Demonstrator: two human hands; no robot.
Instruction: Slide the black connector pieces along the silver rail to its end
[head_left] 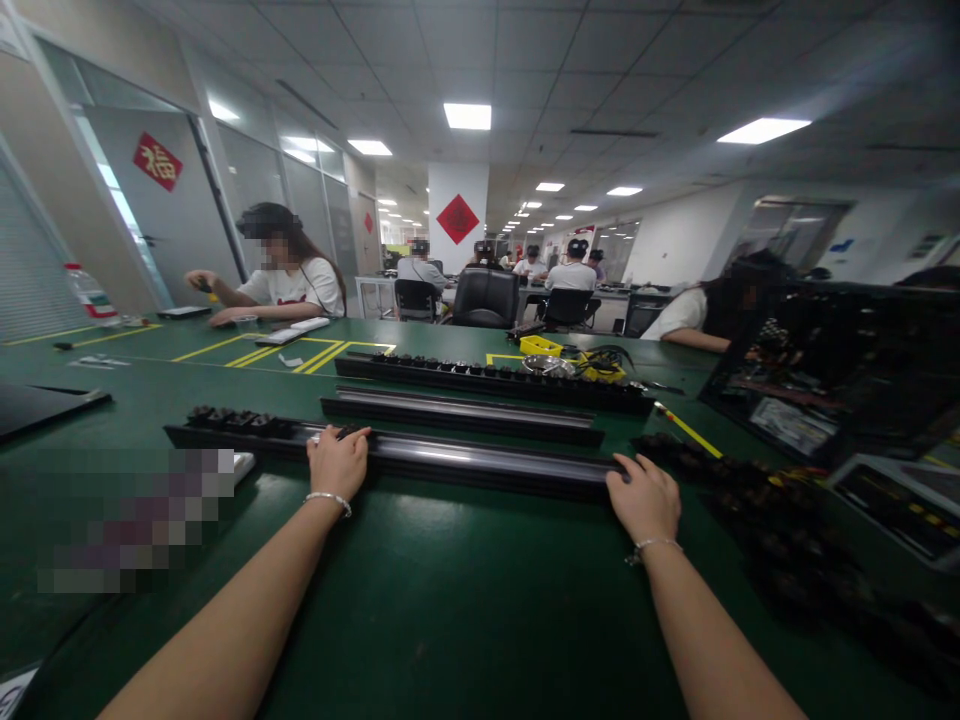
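Observation:
A long black rail [487, 458] with a shiny channel lies crosswise in front of me on the green table. Several small black parts [240, 420] sit in a row at its left end. My left hand [337, 468] is closed over the channel just right of that row, with a small black part [352, 432] under its fingertips. At the far right end, my right hand [645, 500] grips the rail, thumb and fingers curled around its edge. Behind it lie another black rail [465, 408] with a bare channel and a third rail [480, 378] filled with similar black parts.
A heap of black parts [787, 530] spreads along the right, beside an opened black case [847, 370]. Yellow trays [541, 346] and a metal bowl [549, 366] stand beyond the rails. Co-workers sit at the left [300, 270] and right [686, 315]. A blurred-out object [150, 520] lies left.

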